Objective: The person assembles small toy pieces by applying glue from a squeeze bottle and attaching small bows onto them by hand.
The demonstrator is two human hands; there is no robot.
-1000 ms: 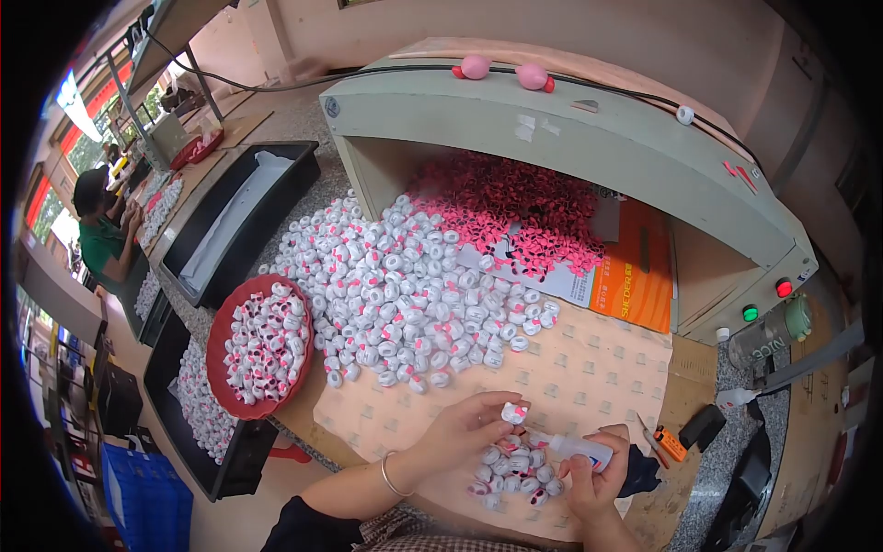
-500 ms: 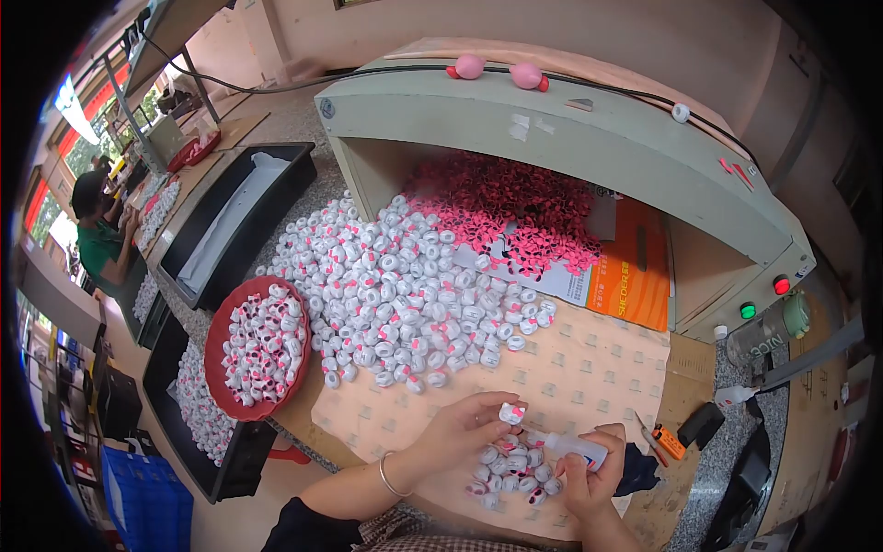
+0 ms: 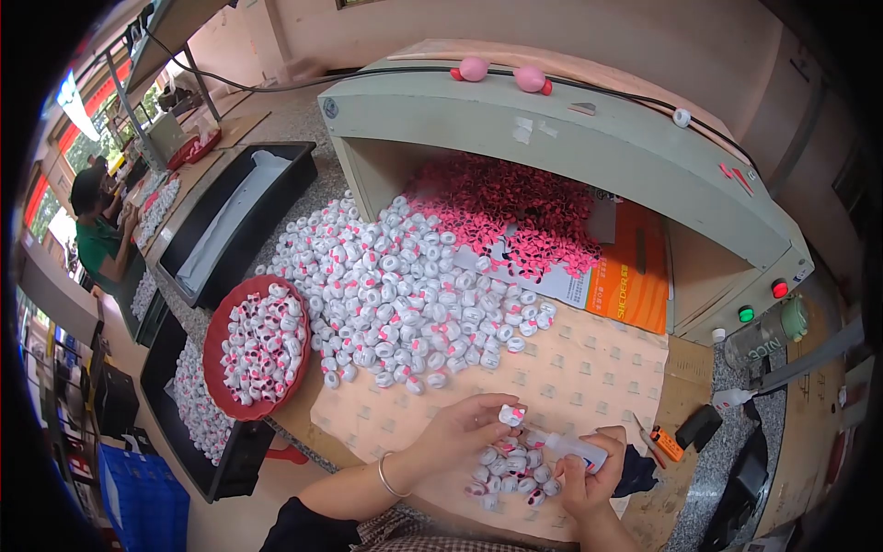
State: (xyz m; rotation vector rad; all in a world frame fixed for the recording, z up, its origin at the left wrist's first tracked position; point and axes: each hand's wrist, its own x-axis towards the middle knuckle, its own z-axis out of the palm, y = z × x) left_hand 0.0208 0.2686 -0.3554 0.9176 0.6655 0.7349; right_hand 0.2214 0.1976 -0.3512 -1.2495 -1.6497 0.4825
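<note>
My left hand [image 3: 466, 431] pinches a small white figure head with pink patches [image 3: 512, 416] between thumb and fingertips. In my right hand [image 3: 591, 478] is a translucent white squeeze bottle [image 3: 578, 451], tilted so its narrow tip points left at the held head. Whether the tip touches the head I cannot tell. Below and between both hands lies a small heap of similar white heads [image 3: 511, 477] with pink and dark parts. A far larger pile of white pieces with pink bits [image 3: 395, 285] spreads beyond my hands.
A pale green metal hood [image 3: 552, 120] stands over many pink pieces [image 3: 515, 212]. At left are a red bowl [image 3: 213, 354] of finished-looking heads and black trays [image 3: 299, 170]. An orange cutter [image 3: 667, 444] lies at right. A person in green [image 3: 99, 248] sits far left.
The view has shifted very slightly. My hands keep nearly the same pose, with the bottle tip still at the white head. The person at far left has moved their head a little.
</note>
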